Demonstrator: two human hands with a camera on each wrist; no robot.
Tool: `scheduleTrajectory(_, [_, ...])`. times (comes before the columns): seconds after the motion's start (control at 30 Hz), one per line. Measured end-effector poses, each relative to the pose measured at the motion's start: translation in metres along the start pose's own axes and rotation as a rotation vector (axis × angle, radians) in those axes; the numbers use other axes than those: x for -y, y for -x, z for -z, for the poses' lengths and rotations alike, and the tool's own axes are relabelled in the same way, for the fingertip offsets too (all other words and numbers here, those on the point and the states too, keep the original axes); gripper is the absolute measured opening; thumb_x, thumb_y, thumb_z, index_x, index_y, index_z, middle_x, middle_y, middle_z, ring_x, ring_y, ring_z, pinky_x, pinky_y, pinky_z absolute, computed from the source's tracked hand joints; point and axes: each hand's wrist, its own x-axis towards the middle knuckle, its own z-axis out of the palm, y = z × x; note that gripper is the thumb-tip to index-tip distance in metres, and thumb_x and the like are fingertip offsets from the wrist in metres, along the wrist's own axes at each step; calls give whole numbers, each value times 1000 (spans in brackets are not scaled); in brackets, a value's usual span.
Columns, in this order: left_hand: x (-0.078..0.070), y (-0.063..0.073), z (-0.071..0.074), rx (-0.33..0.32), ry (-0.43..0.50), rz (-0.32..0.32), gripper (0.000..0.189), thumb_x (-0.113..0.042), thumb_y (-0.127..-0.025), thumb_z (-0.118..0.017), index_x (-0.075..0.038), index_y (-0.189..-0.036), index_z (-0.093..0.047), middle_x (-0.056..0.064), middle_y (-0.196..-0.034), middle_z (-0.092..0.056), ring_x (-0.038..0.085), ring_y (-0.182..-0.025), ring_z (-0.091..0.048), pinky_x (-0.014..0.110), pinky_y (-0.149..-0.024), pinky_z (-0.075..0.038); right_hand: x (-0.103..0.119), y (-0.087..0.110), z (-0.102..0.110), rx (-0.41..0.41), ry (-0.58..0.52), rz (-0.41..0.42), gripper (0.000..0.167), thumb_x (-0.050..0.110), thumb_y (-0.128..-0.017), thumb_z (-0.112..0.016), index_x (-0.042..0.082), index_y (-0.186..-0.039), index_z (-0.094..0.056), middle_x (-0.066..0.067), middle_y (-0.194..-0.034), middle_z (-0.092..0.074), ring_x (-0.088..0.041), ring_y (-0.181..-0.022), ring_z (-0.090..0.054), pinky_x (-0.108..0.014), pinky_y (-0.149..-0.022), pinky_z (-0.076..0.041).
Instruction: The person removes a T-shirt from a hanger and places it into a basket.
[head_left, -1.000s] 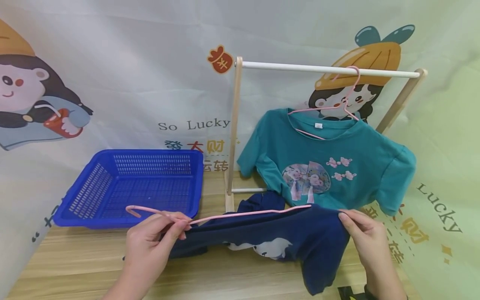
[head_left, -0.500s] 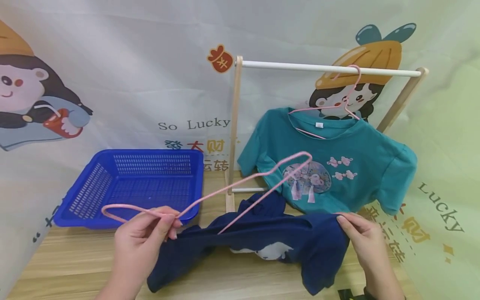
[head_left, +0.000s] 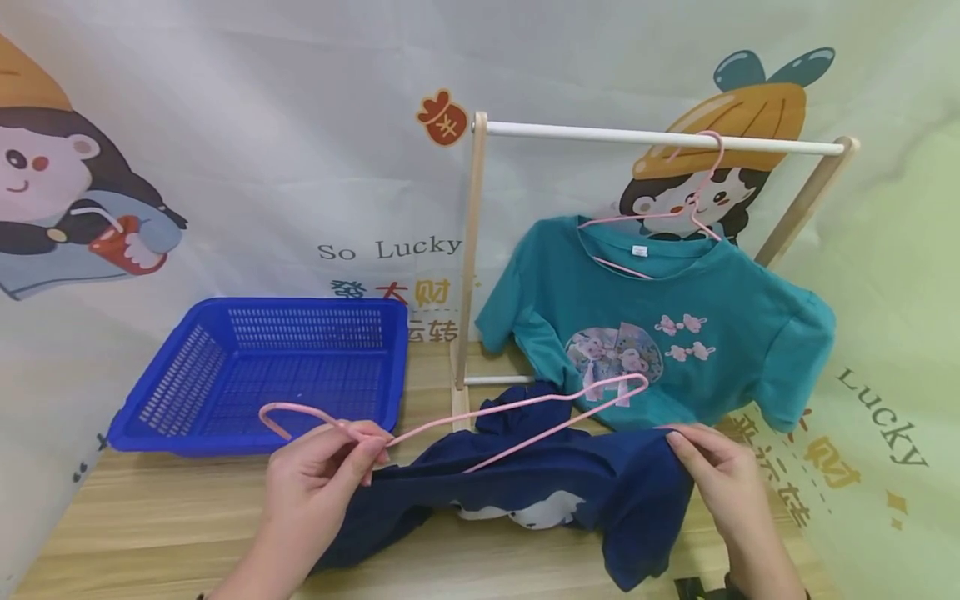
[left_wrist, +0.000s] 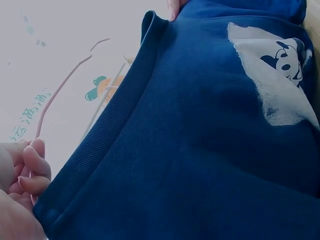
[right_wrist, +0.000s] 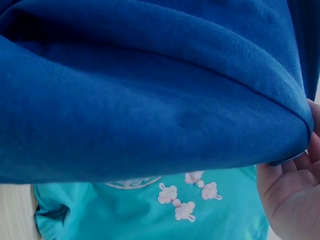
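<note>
My left hand (head_left: 322, 479) pinches a pink wire hanger (head_left: 517, 403) just below its hook, which points left. The hanger's far end is above the navy shirt (head_left: 645, 492), overlapping the teal shirt in the head view; its lower bar runs down behind the navy neckline. My right hand (head_left: 716, 467) pinches the navy shirt at its upper right, and a sleeve hangs below. A white animal print (left_wrist: 282, 75) shows on the navy front. In the left wrist view, the ribbed neckline (left_wrist: 105, 122) stretches up from my left hand. The right wrist view shows navy folds (right_wrist: 150, 115) held between fingers and thumb.
A teal shirt (head_left: 705, 317) hangs by another pink hanger (head_left: 708, 175) from the white bar (head_left: 585, 132) of a wooden-sided rack. A blue plastic basket (head_left: 300, 392) stands at the left on the wooden table (head_left: 150, 517). Printed cloth backs the table.
The hanger's far end swung up out of the navy neckline, then came down somewhat and rightward. My left hand moved left, then back right. My right hand keeps hold of the shirt, shifting slightly left.
</note>
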Motion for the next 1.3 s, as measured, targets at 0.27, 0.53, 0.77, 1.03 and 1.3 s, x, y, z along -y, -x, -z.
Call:
scheduleTrajectory(0.27, [9, 3, -8, -9, 1, -65, 17, 15, -79, -65, -1, -82, -70, -3, -76, -66, 1, -55, -52, 16, -44, -41, 9, -2, -13, 110, -151, 104, 19, -7, -89, -57, -10, -107, -63, 12, -96, -68, -2, -87, -61, -13, -72, -50])
scheduleTrajectory(0.53, [10, 3, -15, 49, -135, -76, 21, 10, -76, -70, -11, -78, -70, 3, -74, -67, 0, -58, -53, 13, -48, -43, 26, 1, -29, -200, -47, 379, 27, -19, -76, -60, -12, -102, -54, 1, -96, -48, -8, -87, -45, -15, -75, -37])
scheduleTrajectory(0.77, [7, 6, -23, 177, -222, -60, 18, 0, -80, -71, -17, -82, -70, -8, -70, -63, -1, -62, -54, 12, -52, -45, 47, 9, -51, 28, 275, 717, 34, 35, -92, -61, 10, -113, -67, -8, -114, -63, -20, -110, -53, -25, -100, -33])
scheduleTrajectory(1.03, [10, 8, -29, 244, -253, -20, 7, -12, -84, -70, -18, -81, -70, -13, -71, -63, -3, -61, -52, 12, -52, -46, 42, 17, -66, 214, 392, 681, 23, 9, -80, -72, 19, -101, -72, 14, -84, -66, -2, -76, -57, -22, -75, -43])
scheduleTrajectory(1.3, [19, 3, -19, 268, -500, -21, 31, -29, -73, -80, -21, -103, -72, -9, -103, -70, 12, -98, -62, 34, -86, -50, 26, 13, -72, 110, 286, 549, 19, 0, -78, -72, 13, -92, -74, 8, -81, -70, -4, -71, -59, -20, -68, -40])
